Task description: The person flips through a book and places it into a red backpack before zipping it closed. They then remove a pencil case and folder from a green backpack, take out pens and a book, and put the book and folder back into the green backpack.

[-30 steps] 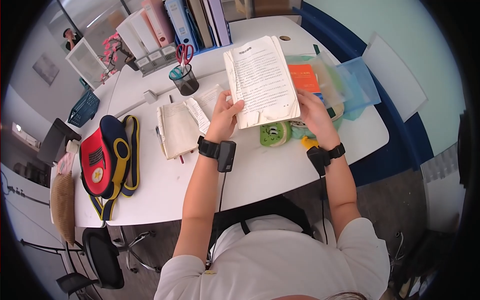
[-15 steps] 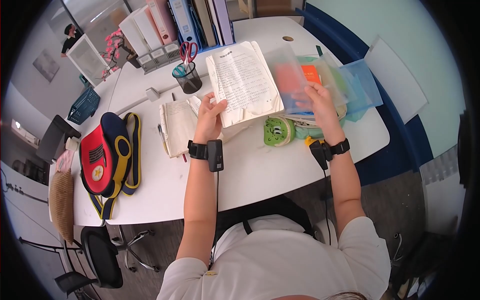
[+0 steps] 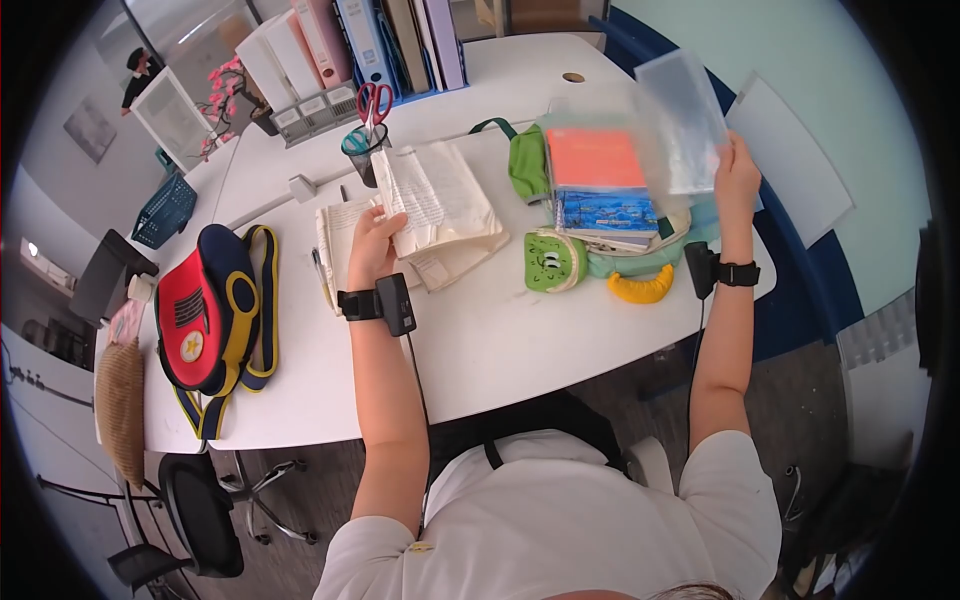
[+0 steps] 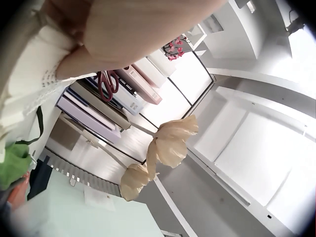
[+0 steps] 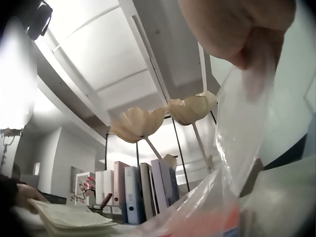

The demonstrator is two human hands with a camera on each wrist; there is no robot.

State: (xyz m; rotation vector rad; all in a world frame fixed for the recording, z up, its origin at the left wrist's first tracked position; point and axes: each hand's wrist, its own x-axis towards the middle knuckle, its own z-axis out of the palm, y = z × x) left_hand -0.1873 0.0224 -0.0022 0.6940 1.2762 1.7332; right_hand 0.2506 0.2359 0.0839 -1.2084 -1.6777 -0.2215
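My left hand [image 3: 372, 248] grips a worn, yellowed booklet [image 3: 440, 195] by its left edge, thumb on top. It overlaps another worn paper booklet [image 3: 338, 235] lying on the desk. Off to the right, my right hand [image 3: 738, 180] pinches a clear plastic sleeve [image 3: 682, 120] by its edge, raised beside the stack. In the right wrist view the plastic [image 5: 242, 118] hangs down from the fingers, wrinkled and shiny. On the stack lie an orange-red book [image 3: 597, 157] and a blue picture-covered notebook [image 3: 605, 215].
A green face-patterned pouch [image 3: 552, 262], a yellow banana-shaped item [image 3: 643, 287] and a green case [image 3: 527, 165] surround the stack. Behind my left hand stands a mesh pen cup [image 3: 360, 145] with scissors [image 3: 374, 103]. Binders [image 3: 362, 45] line the back; a red-and-navy bag [image 3: 210, 310] lies left.
My left hand has moved left and lowered the booklet over the other one. My right hand let go of the booklet, took the plastic sleeve and drew it right, baring the blue notebook.
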